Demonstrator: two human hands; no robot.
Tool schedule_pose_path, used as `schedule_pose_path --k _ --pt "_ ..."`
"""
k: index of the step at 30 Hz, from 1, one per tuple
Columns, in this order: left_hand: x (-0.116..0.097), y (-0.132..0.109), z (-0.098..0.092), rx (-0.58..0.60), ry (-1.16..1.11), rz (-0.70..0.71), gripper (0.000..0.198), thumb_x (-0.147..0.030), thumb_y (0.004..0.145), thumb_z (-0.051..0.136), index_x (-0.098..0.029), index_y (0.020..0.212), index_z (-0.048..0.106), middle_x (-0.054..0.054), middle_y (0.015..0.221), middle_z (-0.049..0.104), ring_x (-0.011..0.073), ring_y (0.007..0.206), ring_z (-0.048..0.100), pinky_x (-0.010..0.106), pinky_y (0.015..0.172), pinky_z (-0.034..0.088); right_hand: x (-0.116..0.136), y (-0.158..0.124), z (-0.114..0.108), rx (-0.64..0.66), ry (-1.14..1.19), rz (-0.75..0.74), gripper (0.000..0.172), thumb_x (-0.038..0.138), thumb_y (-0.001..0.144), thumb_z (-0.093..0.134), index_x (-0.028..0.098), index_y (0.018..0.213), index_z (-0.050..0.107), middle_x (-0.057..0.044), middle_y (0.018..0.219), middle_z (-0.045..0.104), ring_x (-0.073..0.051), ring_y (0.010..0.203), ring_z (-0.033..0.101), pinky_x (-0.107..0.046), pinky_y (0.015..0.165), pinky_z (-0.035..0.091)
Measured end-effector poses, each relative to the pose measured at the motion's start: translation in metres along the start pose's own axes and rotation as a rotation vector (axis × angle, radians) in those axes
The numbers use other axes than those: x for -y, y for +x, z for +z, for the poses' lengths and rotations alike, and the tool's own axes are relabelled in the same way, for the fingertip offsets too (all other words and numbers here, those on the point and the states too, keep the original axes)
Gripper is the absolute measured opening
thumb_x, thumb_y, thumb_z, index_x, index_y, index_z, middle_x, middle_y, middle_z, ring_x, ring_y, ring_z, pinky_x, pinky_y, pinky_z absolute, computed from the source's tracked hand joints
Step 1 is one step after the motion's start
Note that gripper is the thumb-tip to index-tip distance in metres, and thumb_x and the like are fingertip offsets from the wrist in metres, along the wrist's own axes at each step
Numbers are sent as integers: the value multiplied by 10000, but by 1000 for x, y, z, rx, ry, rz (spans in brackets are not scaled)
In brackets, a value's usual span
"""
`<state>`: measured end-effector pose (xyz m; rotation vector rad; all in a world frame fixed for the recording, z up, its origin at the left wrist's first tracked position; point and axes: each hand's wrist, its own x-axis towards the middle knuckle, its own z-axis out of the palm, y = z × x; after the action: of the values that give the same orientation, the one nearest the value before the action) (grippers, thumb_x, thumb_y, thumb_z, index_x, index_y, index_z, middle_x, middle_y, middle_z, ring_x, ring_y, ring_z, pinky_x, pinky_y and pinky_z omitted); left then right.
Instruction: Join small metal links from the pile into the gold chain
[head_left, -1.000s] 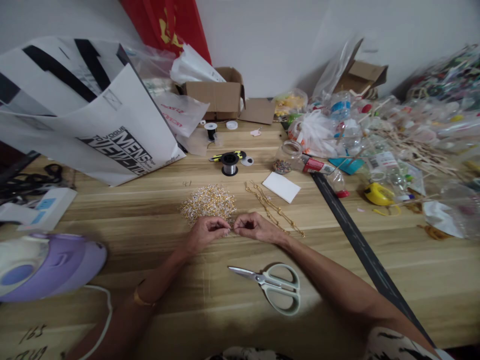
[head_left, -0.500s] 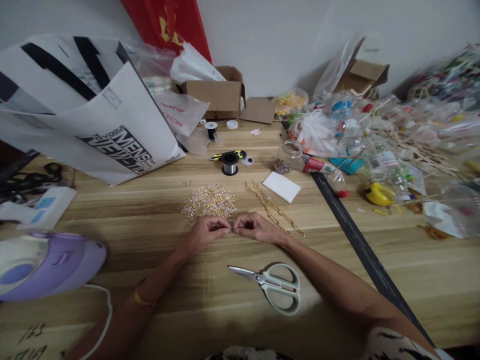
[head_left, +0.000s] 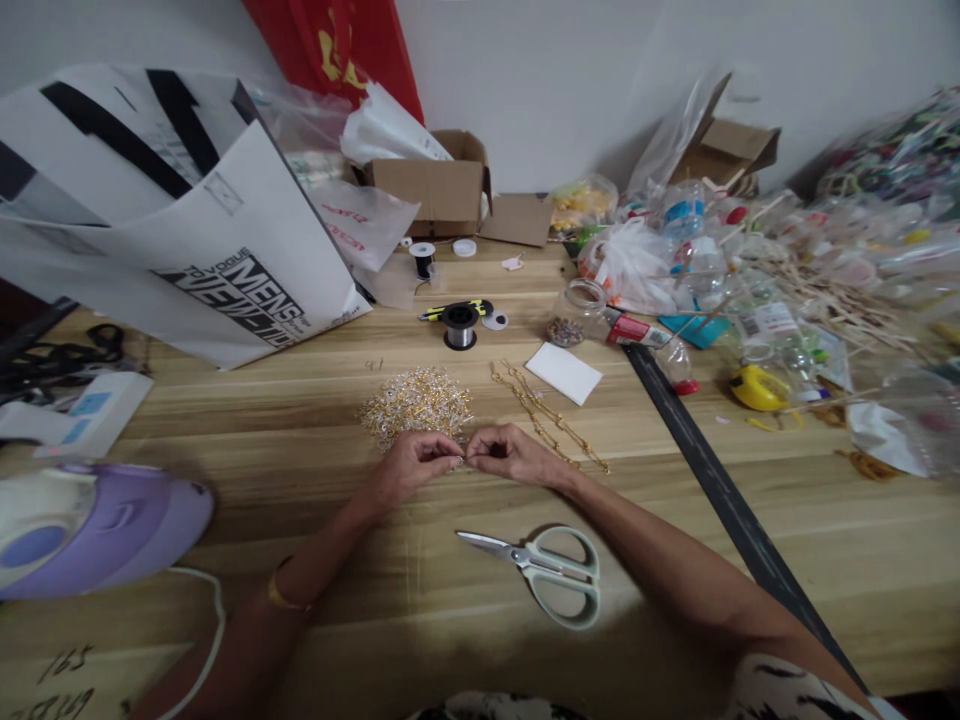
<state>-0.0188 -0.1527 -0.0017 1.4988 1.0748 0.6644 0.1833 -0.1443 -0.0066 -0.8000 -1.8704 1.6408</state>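
My left hand (head_left: 418, 464) and my right hand (head_left: 510, 455) meet fingertip to fingertip over the table, both pinched. Whatever lies between the fingertips is too small to name. Just beyond my left hand is a pile of small gold and silver pieces (head_left: 417, 402), perhaps clasps or beads. A gold chain (head_left: 553, 415) lies in two strands beyond my right hand. Nearer to me, scissors with pale green handles (head_left: 559, 575) rest on the table, blades pointing left.
A spool of clear line (head_left: 460, 328) stands beyond the pile, beside a yellow and black cutter (head_left: 442, 312). A white card (head_left: 564, 373) and a jar of beads (head_left: 576, 312) lie to the right. A purple iron (head_left: 127, 530) and a large paper bag (head_left: 225, 250) occupy the left side.
Both hands stay almost in place; the fingertips have shifted very slightly. Everything else lies as before.
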Motion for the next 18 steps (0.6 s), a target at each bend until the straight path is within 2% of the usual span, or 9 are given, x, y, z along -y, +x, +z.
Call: schedule_pose_path --k 4,7,18 --pt "-1 -1 2 -15 -81 6 212 -275 659 695 -127 789 619 22 716 649 118 655 591 218 618 456 1 0 0 -1 2 -2 200 312 812 557 117 775 574 25 637 463 -77 564 375 -203 531 292" --pt "-2 -1 2 -37 -59 9 191 -277 668 686 -133 740 582 -5 656 605 101 614 563 201 587 440 2 0 0 -6 -5 7 209 321 817 554 117 777 577 31 619 446 -77 557 367 -203 526 286" --pt "-1 0 2 -43 22 7 163 -275 694 649 -117 731 664 17 641 643 110 590 559 206 569 440 1 0 0 -11 -18 10 248 365 814 558 121 773 577 34 612 440 -79 552 358 -204 523 281"
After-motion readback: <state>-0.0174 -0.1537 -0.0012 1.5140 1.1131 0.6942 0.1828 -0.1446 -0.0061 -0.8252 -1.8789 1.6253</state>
